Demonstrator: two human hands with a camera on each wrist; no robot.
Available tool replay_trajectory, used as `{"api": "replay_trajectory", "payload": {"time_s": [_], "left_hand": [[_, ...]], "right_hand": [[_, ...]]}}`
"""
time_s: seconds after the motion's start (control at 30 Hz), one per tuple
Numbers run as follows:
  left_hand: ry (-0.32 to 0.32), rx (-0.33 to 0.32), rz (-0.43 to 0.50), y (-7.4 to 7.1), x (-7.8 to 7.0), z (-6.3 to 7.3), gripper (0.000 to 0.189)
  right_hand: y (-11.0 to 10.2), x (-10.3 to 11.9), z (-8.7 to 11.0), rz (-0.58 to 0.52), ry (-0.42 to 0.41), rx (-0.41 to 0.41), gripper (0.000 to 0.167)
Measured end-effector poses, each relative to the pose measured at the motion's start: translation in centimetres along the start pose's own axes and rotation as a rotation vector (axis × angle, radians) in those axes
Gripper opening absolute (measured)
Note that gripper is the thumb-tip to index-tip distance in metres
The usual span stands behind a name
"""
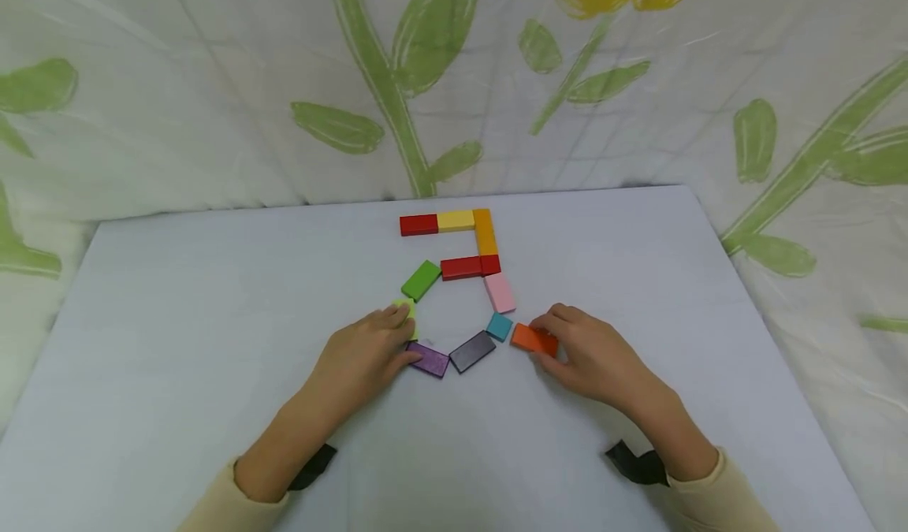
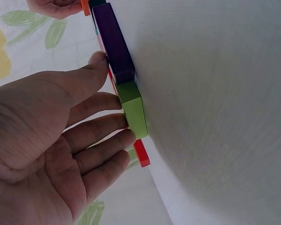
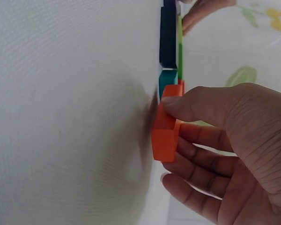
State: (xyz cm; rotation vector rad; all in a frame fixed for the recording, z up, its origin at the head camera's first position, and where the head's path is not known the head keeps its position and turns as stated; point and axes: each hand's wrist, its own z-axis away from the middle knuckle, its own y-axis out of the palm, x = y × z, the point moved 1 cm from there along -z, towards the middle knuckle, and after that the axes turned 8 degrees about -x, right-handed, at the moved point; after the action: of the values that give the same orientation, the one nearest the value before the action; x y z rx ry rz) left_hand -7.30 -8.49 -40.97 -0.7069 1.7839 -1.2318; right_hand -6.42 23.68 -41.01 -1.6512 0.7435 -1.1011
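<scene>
Between thumb and fingers, my right hand pinches an orange block, just right of a small teal block. In the right wrist view the orange block looks slightly tilted. My left hand rests its fairly straight fingers on a lime block, partly covered in the head view, and its thumb touches a purple block. A dark grey block lies between the purple and teal ones. A green block, a pink block and a long red block continue the ring.
Above the ring, a small red block, an amber block, a yellow block and another red block form a hook. All lie on a white table. Behind hangs a white cloth with painted plants.
</scene>
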Motion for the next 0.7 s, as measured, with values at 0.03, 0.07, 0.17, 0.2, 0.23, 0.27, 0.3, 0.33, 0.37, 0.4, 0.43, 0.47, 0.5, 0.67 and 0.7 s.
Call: {"api": "replay_trajectory", "payload": {"time_s": [0.03,0.07,0.17,0.2,0.23,0.27,0.3,0.33,0.37,0.4,0.43,0.47,0.5,0.67,0.7], "left_hand": [[-0.001,0.001,0.0,-0.02,0.01,0.08,0.04],[-0.002,0.001,0.001,-0.02,0.02,0.13,0.04],[0.0,0.003,-0.002,-0.02,0.02,0.15,0.039],[0.0,0.006,-0.006,-0.04,0.02,0.17,0.039],[0.001,0.005,-0.007,-0.05,-0.01,0.13,0.039],[0.0,0.007,-0.009,-0.05,-0.03,0.11,0.039],[0.0,0.008,-0.012,-0.07,-0.05,0.1,0.039],[-0.001,0.007,-0.011,-0.1,-0.07,0.09,0.038],[-0.001,0.008,-0.011,-0.12,-0.08,0.09,0.038],[0.0,0.007,-0.01,-0.12,-0.08,0.09,0.038],[0.002,0.006,-0.009,-0.13,-0.09,0.07,0.037],[0.003,0.006,-0.007,-0.12,-0.09,0.04,0.037],[0.007,0.006,-0.008,-0.12,-0.09,0.01,0.036],[0.011,0.01,-0.009,-0.09,-0.07,0.0,0.035],[0.01,0.012,-0.01,-0.09,-0.06,0.01,0.035]], "right_hand": [[0.09,0.05,-0.01,-0.002,-0.004,-0.003,0.034],[0.17,0.08,-0.01,-0.003,-0.007,-0.005,0.034],[0.42,0.15,-0.05,-0.002,-0.018,-0.012,0.034],[0.5,0.17,-0.07,-0.004,-0.022,-0.013,0.034],[0.5,0.16,-0.1,-0.001,-0.025,-0.015,0.034],[0.51,0.16,-0.12,0.0,-0.028,-0.017,0.034],[0.53,0.15,-0.13,0.0,-0.029,-0.018,0.034],[0.52,0.16,-0.14,0.0,-0.031,-0.019,0.034],[0.52,0.18,-0.14,0.001,-0.031,-0.019,0.034],[0.52,0.19,-0.14,0.002,-0.03,-0.02,0.035],[0.53,0.2,-0.13,0.004,-0.028,-0.02,0.035],[0.55,0.22,-0.11,0.005,-0.025,-0.021,0.035],[0.56,0.23,-0.09,0.008,-0.024,-0.022,0.036],[0.64,0.32,-0.03,0.013,-0.024,-0.029,0.036],[0.64,0.34,-0.03,0.015,-0.026,-0.03,0.036]]}}
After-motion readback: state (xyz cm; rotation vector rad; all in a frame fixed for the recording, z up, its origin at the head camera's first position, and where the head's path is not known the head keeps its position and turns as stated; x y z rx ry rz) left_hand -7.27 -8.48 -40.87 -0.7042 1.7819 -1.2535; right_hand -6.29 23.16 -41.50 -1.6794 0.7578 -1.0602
